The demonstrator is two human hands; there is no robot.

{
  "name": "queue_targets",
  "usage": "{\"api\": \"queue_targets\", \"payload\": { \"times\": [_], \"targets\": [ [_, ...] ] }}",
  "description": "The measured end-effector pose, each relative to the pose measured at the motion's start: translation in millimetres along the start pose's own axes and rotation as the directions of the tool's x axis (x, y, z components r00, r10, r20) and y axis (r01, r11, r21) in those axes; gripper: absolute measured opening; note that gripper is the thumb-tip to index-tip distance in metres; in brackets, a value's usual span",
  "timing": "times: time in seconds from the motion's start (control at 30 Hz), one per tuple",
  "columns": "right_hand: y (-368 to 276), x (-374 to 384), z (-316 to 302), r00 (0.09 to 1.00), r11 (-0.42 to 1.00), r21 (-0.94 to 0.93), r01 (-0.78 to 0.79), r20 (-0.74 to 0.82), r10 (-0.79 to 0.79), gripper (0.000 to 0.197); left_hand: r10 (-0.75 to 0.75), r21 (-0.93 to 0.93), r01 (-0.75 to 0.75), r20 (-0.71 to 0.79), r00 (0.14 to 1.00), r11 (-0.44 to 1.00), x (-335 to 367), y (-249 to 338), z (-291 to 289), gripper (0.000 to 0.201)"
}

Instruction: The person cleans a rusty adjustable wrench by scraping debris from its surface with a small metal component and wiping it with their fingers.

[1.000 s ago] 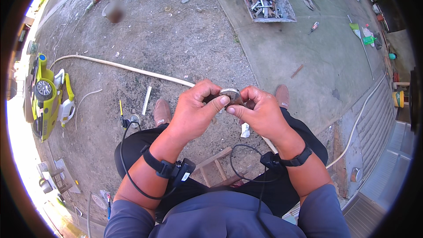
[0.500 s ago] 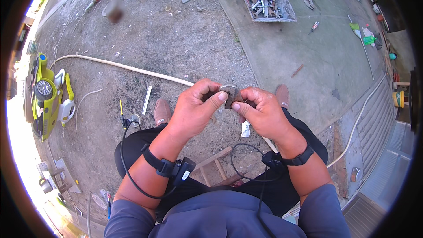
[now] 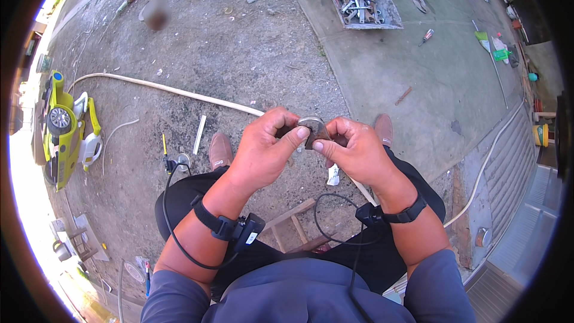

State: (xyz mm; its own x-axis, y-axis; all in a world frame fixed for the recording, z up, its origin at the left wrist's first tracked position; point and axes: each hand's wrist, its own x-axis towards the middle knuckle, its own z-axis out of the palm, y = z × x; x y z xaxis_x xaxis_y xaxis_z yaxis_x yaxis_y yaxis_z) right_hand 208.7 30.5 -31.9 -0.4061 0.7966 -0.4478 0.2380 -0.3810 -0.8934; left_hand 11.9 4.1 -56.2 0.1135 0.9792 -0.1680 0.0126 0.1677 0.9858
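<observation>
Between my two hands, held up in front of my knees, is a small rusty metal piece [image 3: 313, 125] with a rounded top edge and a dark notch on its lower side. My left hand [image 3: 261, 151] pinches its left side, thumb across the front. On the other side, my right hand [image 3: 360, 151] grips the lower right part between thumb and curled fingers. The fingertips behind the piece are hidden. Each wrist wears a black strap with a small boxy device and a cable. A beige hose [image 3: 179, 91] runs over the ground, passing behind my hands.
A metal tray [image 3: 391, 22] of wrenches and other tools lies ahead to the right, with a screwdriver [image 3: 426, 37] near it. At left stands a yellow-green toy car [image 3: 60, 122]. A white strip [image 3: 200, 135] lies by my left shoe [image 3: 220, 151]. A wooden frame [image 3: 286, 218] is below me.
The metal piece has tilted slightly between my fingers, and my right thumb has shifted a little to the left and down on it. Both hands stay in nearly the same place.
</observation>
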Motion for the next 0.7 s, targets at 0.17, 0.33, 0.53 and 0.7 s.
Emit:
{"api": "queue_targets", "payload": {
  "times": [0.17, 0.33, 0.53, 0.7],
  "targets": [
    [3.0, -0.2, 2.3, 0.999, 0.999, -0.008, 0.049, -0.012, -0.049, 0.018, -0.015, 0.007, 0.015, -0.004, 1.0, 1.0, -0.5, 2.7, -1.1, 0.015],
    [1.8, -0.1, 3.3, 0.996, 0.995, -0.024, 0.092, -0.012, -0.093, 0.018, 0.0, -0.039, -0.001, -0.01, 1.0, 0.999, 0.1, -1.8, -0.4, 0.014],
    [0.8, -0.6, 1.6, 1.0, 0.999, -0.045, 0.01, -0.007, -0.011, 0.02, 0.013, -0.024, -0.014, -0.017, 1.0, 1.0, 0.4, -3.5, 1.4, 0.014],
    [0.8, -1.6, 3.6, 0.998, 0.998, -0.015, 0.055, -0.008, -0.055, 0.019, 0.006, -0.047, -0.007, -0.023, 1.0, 0.999, 0.0, -3.0, 1.0, 0.014]
  ]
}}
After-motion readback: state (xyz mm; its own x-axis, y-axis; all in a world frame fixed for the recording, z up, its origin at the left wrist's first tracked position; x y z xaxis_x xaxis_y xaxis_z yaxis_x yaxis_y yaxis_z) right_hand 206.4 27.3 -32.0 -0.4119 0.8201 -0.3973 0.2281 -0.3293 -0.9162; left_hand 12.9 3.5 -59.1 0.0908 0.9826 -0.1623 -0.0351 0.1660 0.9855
